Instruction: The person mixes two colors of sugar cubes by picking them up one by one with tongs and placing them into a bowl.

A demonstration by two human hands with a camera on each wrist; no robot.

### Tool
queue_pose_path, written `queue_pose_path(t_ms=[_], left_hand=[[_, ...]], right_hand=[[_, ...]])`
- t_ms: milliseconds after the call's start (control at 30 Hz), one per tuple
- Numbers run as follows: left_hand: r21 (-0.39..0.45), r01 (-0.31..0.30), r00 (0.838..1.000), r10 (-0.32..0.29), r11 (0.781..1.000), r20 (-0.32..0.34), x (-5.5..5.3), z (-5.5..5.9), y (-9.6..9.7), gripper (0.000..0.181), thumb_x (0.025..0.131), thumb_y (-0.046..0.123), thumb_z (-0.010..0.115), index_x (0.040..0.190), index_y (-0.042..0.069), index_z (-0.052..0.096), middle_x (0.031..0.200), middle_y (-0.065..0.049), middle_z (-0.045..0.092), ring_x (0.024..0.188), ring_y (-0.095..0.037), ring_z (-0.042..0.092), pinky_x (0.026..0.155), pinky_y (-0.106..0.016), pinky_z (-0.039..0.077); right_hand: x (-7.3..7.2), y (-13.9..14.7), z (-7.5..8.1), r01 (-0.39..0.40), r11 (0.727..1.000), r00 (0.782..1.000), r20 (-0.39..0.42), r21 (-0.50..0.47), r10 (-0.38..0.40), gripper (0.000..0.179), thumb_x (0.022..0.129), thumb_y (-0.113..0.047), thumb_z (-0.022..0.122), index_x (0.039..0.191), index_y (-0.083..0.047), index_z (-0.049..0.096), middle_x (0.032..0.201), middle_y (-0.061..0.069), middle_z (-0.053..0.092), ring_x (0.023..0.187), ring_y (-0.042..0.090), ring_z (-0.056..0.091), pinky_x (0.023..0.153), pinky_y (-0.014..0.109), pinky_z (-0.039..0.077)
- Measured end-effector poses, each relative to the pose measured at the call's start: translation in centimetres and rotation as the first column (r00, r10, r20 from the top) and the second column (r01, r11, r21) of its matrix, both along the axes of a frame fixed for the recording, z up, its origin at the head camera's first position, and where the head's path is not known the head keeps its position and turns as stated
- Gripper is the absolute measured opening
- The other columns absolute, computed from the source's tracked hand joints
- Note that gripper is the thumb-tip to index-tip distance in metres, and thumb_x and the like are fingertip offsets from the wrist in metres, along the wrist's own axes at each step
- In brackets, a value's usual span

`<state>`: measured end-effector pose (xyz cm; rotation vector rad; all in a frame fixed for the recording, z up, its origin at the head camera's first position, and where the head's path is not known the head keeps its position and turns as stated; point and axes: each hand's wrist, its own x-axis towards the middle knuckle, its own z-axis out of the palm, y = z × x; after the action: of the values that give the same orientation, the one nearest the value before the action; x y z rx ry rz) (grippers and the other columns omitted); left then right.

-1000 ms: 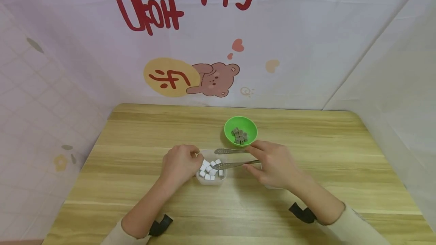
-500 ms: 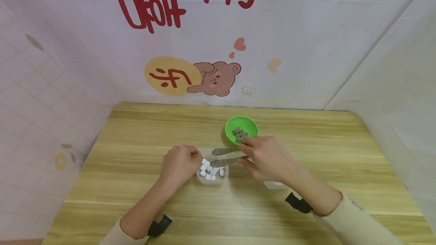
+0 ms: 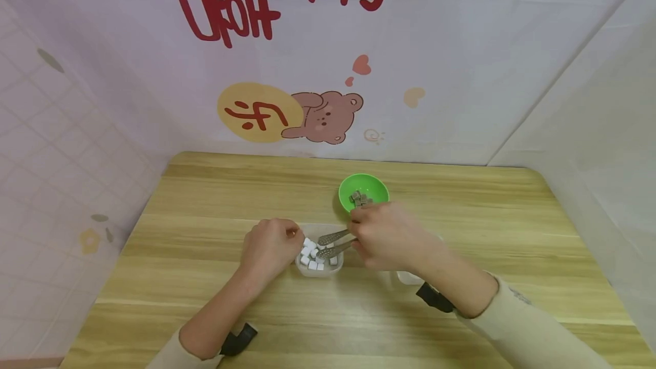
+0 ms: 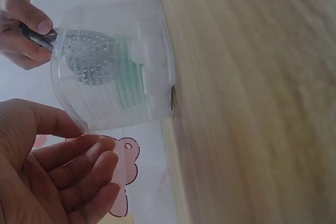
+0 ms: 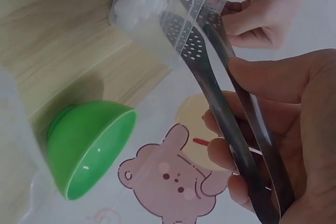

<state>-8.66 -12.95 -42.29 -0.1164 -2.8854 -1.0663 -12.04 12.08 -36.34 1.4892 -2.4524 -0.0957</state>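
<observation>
My left hand (image 3: 270,249) pinches the rim of a clear plastic container (image 3: 319,273) at its left side, thumb and forefinger at the corner in the left wrist view. Several white cubes (image 3: 312,265) lie inside it. My right hand (image 3: 392,238) grips metal tongs (image 5: 220,106) with perforated ends. Those ends stand apart and reach inside the container, over the cubes; whether they touch a cube I cannot tell. Just behind my right hand is a green bowl (image 3: 376,184) with several brown-grey cubes (image 3: 357,196), partly hidden by the hand.
A second clear container (image 3: 408,279) stands under my right forearm, mostly hidden by it. The wooden table (image 3: 230,187) meets a printed white cloth (image 3: 435,44) at the back, with more cloth along both sides.
My right hand has moved left, bringing the tongs down into the container, and the gap between their ends has narrowed. The left hand has stayed at the rim.
</observation>
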Motion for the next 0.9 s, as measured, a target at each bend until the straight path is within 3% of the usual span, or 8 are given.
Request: queue_pose_path(t_ms=[200, 367, 733, 900], left_hand=[[0.007, 0.001, 1.0, -0.001, 1.0, -0.001, 0.0, 0.0, -0.1, 0.02, 0.087, 0.011, 0.063, 0.076, 0.016, 0.079, 0.048, 0.014, 0.047, 0.044, -0.005, 0.036, 0.045, -0.03, 0.031], [0.007, 0.003, 1.0, -0.003, 1.0, -0.001, 0.0, 0.0, 0.0, 0.02, 0.087, 0.011, 0.063, 0.076, 0.017, 0.079, 0.049, 0.015, 0.047, 0.045, -0.006, 0.038, 0.046, -0.031, 0.032], [0.007, 0.007, 1.0, -0.007, 1.0, -0.013, 0.0, -0.1, -0.1, 0.022, 0.087, 0.011, 0.063, 0.071, 0.019, 0.076, 0.05, 0.014, 0.049, 0.047, -0.006, 0.039, 0.047, -0.03, 0.032], [-0.002, 0.004, 1.0, -0.004, 1.0, -0.017, 0.0, -0.1, -0.1, 0.02, 0.087, 0.011, 0.063, 0.076, 0.017, 0.079, 0.055, 0.013, 0.056, 0.048, -0.007, 0.044, 0.048, -0.032, 0.037]], right_hand=[[0.1, -1.2, 0.1, -0.022, 0.997, 0.999, -0.025, 0.073, 0.024, 0.018, 0.072, -0.018, 0.072, 0.064, -0.016, 0.056, 0.069, -0.006, 0.052, 0.056, 0.013, 0.047, 0.049, 0.029, 0.042], [0.1, -1.8, -0.2, -0.02, 0.997, 0.999, -0.04, 0.078, 0.023, 0.02, 0.067, -0.015, 0.069, 0.058, -0.017, 0.051, 0.065, -0.005, 0.048, 0.052, 0.014, 0.043, 0.047, 0.03, 0.04], [0.2, -1.9, -0.3, -0.025, 0.995, 0.998, -0.054, 0.098, 0.031, 0.017, 0.068, -0.015, 0.072, 0.06, -0.016, 0.057, 0.065, -0.005, 0.05, 0.053, 0.013, 0.044, 0.048, 0.028, 0.04], [0.1, -1.4, -0.2, -0.018, 0.997, 1.0, -0.008, 0.073, 0.019, 0.019, 0.071, -0.016, 0.075, 0.064, -0.015, 0.058, 0.069, -0.006, 0.052, 0.055, 0.012, 0.043, 0.048, 0.026, 0.039]])
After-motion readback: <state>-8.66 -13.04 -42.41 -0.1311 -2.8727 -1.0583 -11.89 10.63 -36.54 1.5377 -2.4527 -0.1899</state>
